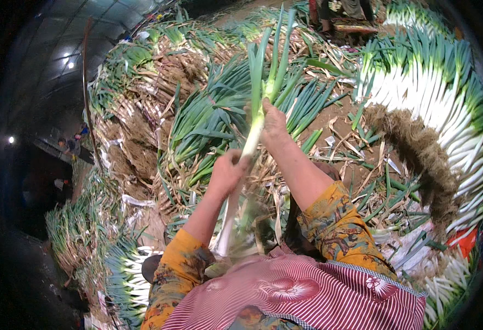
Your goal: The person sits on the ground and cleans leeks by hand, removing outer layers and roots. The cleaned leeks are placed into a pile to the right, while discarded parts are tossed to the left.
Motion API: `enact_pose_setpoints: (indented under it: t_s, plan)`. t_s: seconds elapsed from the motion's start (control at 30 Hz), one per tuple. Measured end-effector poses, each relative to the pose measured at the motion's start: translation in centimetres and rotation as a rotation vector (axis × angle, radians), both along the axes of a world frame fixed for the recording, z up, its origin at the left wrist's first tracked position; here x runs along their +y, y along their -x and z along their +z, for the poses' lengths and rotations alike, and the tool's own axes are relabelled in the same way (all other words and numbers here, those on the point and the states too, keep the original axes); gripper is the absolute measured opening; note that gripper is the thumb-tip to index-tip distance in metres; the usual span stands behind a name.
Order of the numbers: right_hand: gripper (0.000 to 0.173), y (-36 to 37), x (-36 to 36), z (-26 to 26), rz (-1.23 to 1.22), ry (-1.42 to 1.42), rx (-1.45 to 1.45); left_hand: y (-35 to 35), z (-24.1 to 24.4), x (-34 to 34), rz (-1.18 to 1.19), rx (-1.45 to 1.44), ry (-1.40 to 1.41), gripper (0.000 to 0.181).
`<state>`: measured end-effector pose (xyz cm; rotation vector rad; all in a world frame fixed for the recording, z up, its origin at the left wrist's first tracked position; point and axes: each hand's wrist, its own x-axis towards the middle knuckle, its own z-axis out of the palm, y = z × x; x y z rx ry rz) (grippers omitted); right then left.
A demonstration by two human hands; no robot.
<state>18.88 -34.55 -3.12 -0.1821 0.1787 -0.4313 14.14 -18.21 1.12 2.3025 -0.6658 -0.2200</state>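
A long green onion [253, 138] slants across the middle of the head view, green leaves at the top, white stalk lower down. My right hand [273, 123] grips it just below where the leaves fork. Lower on the white stalk, my left hand [230, 173] is closed around it. The lower end, near my apron, is blurred, with loose outer leaf beside it. Behind my hands lies a pile of green onion leaves [212, 111], and a smaller bunch of green leaves [311, 105] rests right of the held stalk.
Cleaned green onions [423, 86] form a curved row at the right, roots inward. Unpeeled onions with dry roots [134, 140] are heaped at the left. More white stalks [138, 276] lie lower left. Dry leaf scraps [348, 144] litter the soil. A person's legs [348, 10] show at the top.
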Motion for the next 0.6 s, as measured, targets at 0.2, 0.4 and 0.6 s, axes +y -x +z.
enact_pose_setpoints:
  t_s: [0.2,0.4,0.6]
  plan:
    - [0.023,-0.5,1.6,-0.5,0.099,0.170,0.024,-5.6,-0.1,-5.0,0.057,0.161,0.485,0.039]
    - [0.019,0.5,1.9,-0.7,0.074,0.215,0.194,-4.9,-1.8,-4.6,0.050,0.136,0.483,0.026]
    - [0.014,1.7,1.2,1.4,0.061,0.442,0.395,-3.0,-2.0,-3.3,0.053,-0.157,0.503,0.025]
